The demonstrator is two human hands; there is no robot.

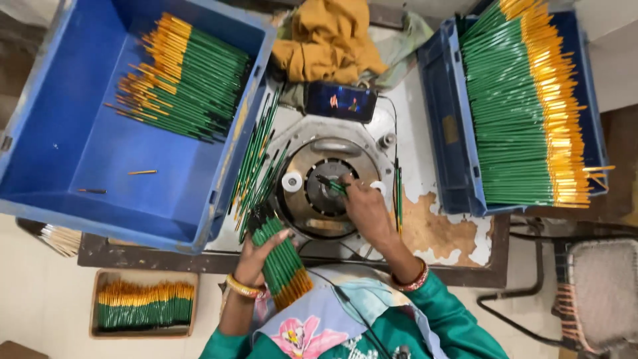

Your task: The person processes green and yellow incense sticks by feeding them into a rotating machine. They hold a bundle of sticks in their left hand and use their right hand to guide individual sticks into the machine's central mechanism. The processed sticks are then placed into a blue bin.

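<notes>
A bundle of green sticks (282, 259) is clasped in the left hand (256, 256) at the table's near edge; one green stick (334, 187) is pinched by the right hand (364, 207) at the round machine (327, 188); the stick is best fed straight, singly, into the centre.

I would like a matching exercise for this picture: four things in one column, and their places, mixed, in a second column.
Things:
1. left hand
2. right hand
3. phone
4. yellow cloth

Places:
A. lying flat just behind the round machine
B. at the far edge of the table, crumpled
C. wrapped around a bundle of green sticks
D. at the middle of the round machine, holding one green stick

Pairs: 1-C, 2-D, 3-A, 4-B
</notes>
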